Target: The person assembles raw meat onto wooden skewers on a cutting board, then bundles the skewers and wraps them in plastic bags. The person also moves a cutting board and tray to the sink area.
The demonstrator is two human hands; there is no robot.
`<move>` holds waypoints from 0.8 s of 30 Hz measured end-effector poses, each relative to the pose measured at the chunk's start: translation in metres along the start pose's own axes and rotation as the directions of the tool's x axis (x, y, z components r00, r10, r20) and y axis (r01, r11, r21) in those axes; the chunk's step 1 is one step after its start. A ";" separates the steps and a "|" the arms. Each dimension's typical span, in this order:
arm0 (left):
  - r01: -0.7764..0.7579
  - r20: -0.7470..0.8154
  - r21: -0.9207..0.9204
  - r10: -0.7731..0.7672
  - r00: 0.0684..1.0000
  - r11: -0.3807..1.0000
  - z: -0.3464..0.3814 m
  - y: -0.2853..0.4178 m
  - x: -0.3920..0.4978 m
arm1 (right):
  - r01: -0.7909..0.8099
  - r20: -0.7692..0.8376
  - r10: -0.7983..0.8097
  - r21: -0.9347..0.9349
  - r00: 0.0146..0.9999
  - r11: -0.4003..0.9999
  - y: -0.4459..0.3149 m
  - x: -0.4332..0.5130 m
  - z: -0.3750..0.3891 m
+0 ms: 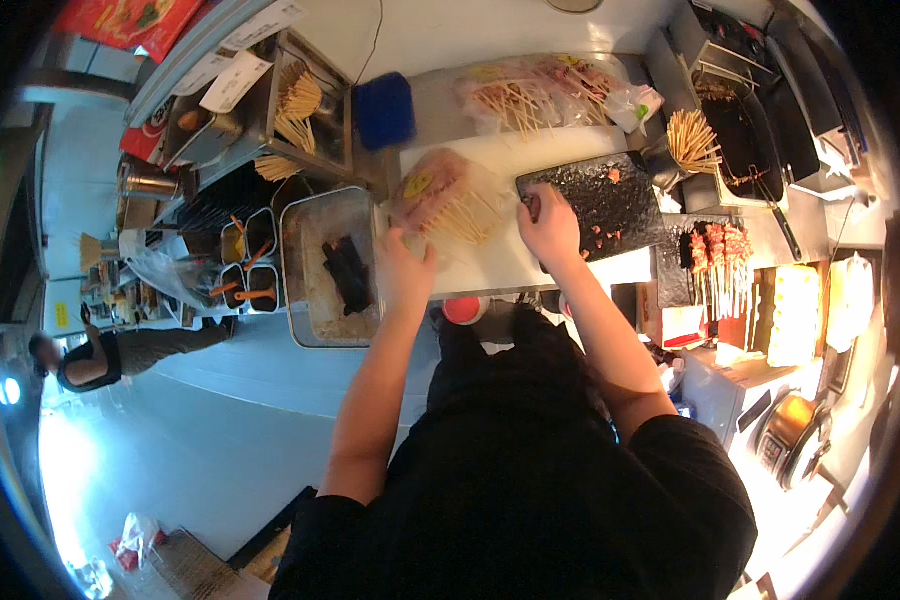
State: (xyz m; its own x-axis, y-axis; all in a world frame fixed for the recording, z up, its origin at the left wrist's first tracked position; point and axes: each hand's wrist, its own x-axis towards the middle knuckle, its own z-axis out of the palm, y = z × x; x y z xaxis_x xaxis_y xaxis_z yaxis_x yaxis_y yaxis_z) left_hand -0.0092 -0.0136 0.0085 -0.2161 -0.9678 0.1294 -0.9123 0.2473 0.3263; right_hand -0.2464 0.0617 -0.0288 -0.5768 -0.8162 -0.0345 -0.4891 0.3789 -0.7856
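My left hand is at the left edge of a white cutting board, beside the lower left corner of a clear plastic bag of skewered meat. Its thumb stands apart, and the other fingertips are partly hidden, so whether it pinches the bag I cannot tell. The bag lies flat, with bare wooden sticks fanned towards the lower right and a yellow label on top. My right hand has its fingers curled over the left edge of a black tray. Small meat scraps dot the tray's wet surface.
More bagged skewers lie behind the board, near a blue container. A metal tray holds dark pieces at left. At right are a stick holder, a dark-sauce pan and raw skewers. Another person stands far left.
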 end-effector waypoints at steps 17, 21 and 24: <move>0.249 0.123 -0.403 -0.217 0.968 0.881 0.006 -0.049 -0.018 | 0.148 0.443 0.022 -0.347 0.896 0.926 0.000 0.099 0.049; 0.255 0.144 -0.437 -0.212 0.967 0.863 0.005 -0.057 -0.016 | 0.247 0.654 -0.041 -0.227 0.755 0.942 0.017 0.090 0.046; 0.196 0.113 -0.470 -0.162 0.980 0.861 0.008 -0.064 -0.015 | 0.367 0.557 -0.169 -0.264 0.813 0.892 0.026 0.067 0.042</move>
State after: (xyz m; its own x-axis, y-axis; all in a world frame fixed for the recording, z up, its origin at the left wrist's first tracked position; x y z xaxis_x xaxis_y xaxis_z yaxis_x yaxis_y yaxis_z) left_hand 0.0494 -0.0156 -0.0220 -0.1036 -0.9941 -0.0317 -0.6640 0.0453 0.7464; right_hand -0.2699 -0.0019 -0.0775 -0.0217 -0.9707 -0.2392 -0.8209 0.1539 -0.5500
